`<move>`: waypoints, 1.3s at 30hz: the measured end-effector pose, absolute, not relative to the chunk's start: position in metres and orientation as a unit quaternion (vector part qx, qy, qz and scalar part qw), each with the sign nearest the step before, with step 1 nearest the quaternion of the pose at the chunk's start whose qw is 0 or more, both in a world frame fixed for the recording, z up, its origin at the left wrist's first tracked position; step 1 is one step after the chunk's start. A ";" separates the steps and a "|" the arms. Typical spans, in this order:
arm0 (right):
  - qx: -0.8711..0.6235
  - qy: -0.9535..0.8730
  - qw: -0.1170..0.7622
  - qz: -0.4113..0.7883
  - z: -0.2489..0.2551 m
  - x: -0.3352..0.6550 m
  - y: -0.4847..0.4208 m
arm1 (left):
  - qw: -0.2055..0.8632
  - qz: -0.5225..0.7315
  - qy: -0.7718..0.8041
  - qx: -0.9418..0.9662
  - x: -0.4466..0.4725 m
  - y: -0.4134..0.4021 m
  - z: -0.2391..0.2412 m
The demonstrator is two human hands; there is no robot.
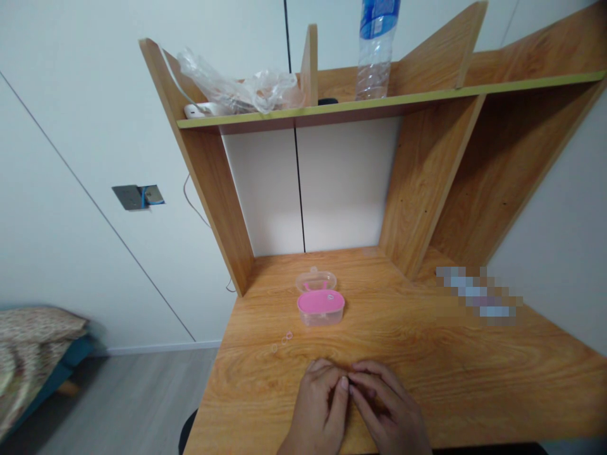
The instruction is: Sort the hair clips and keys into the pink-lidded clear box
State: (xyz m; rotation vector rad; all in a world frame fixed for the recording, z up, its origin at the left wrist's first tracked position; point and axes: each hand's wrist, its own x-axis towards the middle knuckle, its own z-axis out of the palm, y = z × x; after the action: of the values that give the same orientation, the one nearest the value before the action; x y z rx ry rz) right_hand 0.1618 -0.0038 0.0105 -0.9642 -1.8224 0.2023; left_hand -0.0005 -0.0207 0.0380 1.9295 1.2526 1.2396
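Observation:
My left hand [318, 402] and my right hand [386, 404] rest together on the wooden desk [455, 373] near its front edge. Their fingertips meet in a pinch; whatever is between them is too small to make out. Beyond them stands a small clear plastic box with a pink insert [321, 308], its clear lid [315, 280] open behind it. A few tiny clear rings [283, 341] lie on the desk to the left of the hands.
A wooden shelf above the desk carries a crumpled plastic bag [246, 88], a white item and a water bottle [377, 47]. A blurred patch lies at the desk's right. Left of the desk are a wall socket [137, 196], grey floor and a bed corner [33, 354].

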 end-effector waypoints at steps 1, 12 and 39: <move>-0.399 -0.758 0.509 0.085 0.011 0.162 -0.004 | 0.264 0.461 0.461 0.711 0.000 -0.021 0.038; -0.384 -0.766 0.507 0.089 0.006 0.164 -0.002 | 0.254 0.470 0.483 0.694 0.002 -0.021 0.035; -0.407 -0.749 0.513 0.097 0.012 0.162 -0.003 | 0.213 0.484 0.518 0.672 0.000 -0.017 0.033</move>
State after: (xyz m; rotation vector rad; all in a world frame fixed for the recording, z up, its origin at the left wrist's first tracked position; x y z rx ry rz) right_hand 0.1616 -0.0031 0.0125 -0.9790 -1.8014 0.2333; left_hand 0.0003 -0.0172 0.0329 1.8659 1.4394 1.3436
